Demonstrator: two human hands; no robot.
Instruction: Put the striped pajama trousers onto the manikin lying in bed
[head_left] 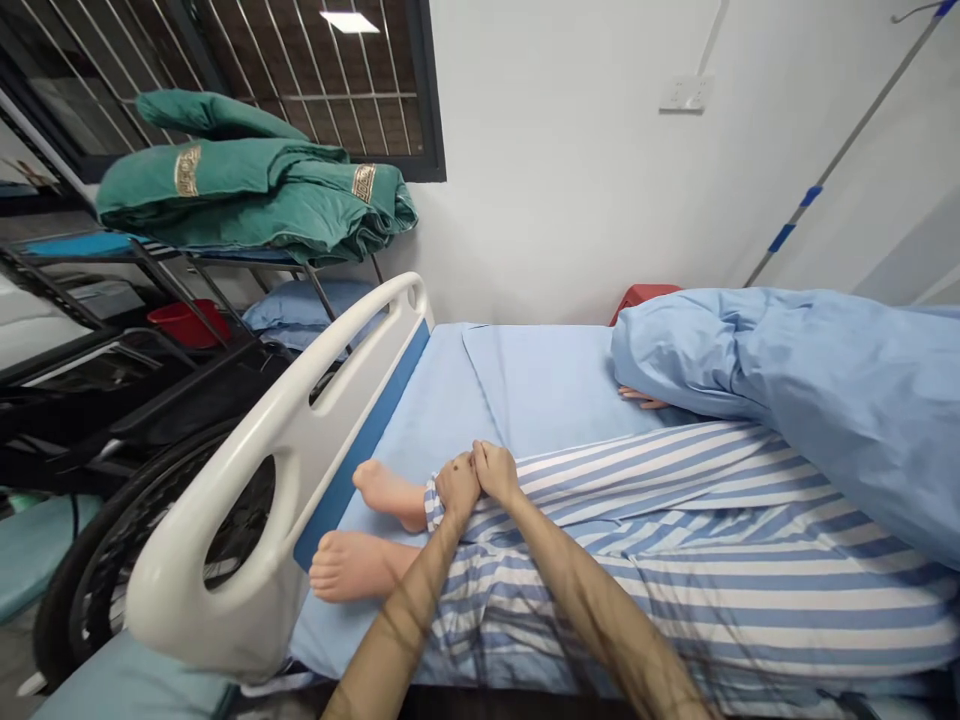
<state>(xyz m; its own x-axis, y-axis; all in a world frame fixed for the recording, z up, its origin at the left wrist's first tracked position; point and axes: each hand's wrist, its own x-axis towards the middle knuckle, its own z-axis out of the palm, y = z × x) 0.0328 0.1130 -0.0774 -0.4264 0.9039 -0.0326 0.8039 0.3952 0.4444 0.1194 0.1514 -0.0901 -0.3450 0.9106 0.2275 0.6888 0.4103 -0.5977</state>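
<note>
A figure in blue-and-white striped trousers (675, 540) lies on a bed with a light blue sheet (517, 385). Its two bare feet (352, 565) point toward the white footboard (247, 500). My left hand (456, 487) is closed on the hem of the far trouser leg, just above the far foot (386, 492). My right hand (495, 470) is closed on the same striped cloth right beside it. The two hands touch each other. A light blue blanket (810, 370) covers the upper body, and one hand of the figure (641, 398) shows at its edge.
A wheelchair wheel (97, 570) stands left of the footboard. Behind it a dark metal rack (150, 270) carries folded green cloth (255, 180), and a red basin (180, 322) sits lower down. A red stool (645, 294) stands by the white wall. An IV pole (840, 150) leans at right.
</note>
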